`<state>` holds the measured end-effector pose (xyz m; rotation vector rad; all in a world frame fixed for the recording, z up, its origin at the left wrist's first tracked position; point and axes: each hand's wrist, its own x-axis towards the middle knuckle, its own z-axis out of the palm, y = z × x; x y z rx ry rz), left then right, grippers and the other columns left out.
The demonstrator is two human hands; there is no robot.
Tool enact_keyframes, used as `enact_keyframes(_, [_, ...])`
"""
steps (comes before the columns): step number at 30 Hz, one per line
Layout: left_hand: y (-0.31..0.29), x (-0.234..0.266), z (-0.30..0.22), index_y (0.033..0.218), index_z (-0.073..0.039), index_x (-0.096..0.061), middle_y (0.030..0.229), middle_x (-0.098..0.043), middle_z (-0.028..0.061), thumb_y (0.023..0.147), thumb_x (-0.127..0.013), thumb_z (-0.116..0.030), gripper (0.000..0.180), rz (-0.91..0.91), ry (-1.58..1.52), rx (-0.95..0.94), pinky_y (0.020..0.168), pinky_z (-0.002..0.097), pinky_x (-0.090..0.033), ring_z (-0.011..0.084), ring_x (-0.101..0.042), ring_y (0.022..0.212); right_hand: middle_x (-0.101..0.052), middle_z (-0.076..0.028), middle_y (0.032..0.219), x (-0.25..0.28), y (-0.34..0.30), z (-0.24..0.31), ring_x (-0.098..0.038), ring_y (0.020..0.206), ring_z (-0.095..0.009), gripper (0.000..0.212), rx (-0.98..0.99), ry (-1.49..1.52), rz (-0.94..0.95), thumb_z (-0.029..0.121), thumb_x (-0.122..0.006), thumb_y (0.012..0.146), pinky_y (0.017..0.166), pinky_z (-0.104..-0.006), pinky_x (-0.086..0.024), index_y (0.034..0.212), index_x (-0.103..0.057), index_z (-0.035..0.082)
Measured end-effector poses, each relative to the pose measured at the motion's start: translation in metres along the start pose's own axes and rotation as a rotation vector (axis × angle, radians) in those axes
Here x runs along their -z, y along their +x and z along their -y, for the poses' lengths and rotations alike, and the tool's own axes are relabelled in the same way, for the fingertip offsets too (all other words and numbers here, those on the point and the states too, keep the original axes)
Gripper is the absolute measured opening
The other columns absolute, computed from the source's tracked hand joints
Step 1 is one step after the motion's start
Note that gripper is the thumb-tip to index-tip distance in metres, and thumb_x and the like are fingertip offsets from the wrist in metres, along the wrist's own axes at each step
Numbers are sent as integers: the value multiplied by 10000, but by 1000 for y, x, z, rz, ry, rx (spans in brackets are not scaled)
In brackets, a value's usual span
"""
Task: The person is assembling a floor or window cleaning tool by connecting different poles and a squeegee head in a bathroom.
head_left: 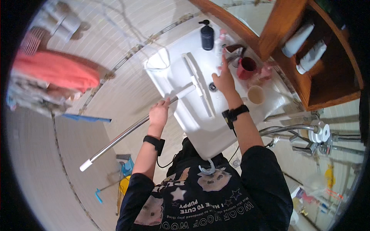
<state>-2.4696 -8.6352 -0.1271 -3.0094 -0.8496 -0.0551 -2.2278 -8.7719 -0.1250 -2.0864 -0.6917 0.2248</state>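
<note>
My left hand (158, 112) is closed around the metal pole of a squeegee (129, 133), which slants down to a white end cap at the lower left. Its long flat white-and-grey head (197, 86) rests over the white sink (181, 111). Above the basin, just right of the drain (212, 86), my right hand (225, 80) has its index finger stretched out and its thumb apart, and nothing shows in it. Those fingers point toward the faucet (236, 56); whether they touch it I cannot tell.
A black pump bottle (207, 36), a pink-and-white bottle (220, 41), a red cup (246, 68) and a beige cup (255, 94) stand along the sink's rim. The open wooden cabinet (308, 96) juts out at right, above a shower fitting (319, 131). Red cloth (58, 73) hangs at left.
</note>
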Motion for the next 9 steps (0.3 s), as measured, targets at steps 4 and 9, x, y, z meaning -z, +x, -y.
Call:
enact_keyframes(4, [-35,4,13,1073,-158,-515,865,-560,39,733,-534,-150,340,-69,8,96,643,346,-455,236,-538,760,-504,-223,1045,-27,-37,19,-519,923,-273,467,168,-67,409,146,-538,718,795,-328,-409,1161,-426,47])
enact_keyframes(9, [-111,20,47,1127,-172,-463,895,-550,39,732,-544,-150,403,-54,47,296,664,357,-450,243,-538,766,-616,-139,847,-60,-46,73,-596,681,-204,372,-178,225,669,137,-504,780,641,-285,-468,1146,-475,78])
